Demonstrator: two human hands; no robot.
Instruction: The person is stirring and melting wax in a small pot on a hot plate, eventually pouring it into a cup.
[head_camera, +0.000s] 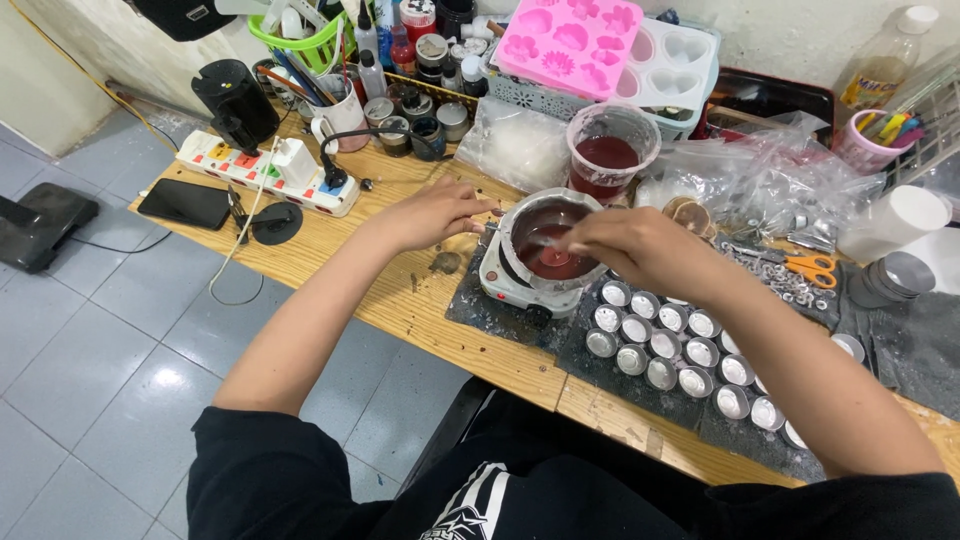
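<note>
A small metal pot (548, 243) is sitting on a little hot plate (520, 290) near the front of the wooden table (340, 270). Dark red liquid is filling the bottom of the pot. The right hand (640, 250) is reaching over the pot's right rim with its fingers pinched together on a thin stick (540, 240). The stick is blurry and hard to see. The left hand (435, 212) is resting by the pot's left side, fingers curled, and I cannot tell if it is holding the handle. Rows of small silver cups (680, 350) are standing just beside the hot plate. The right arm is hiding some of them. A clear cup of red liquid (610, 152) is standing behind the pot.
</note>
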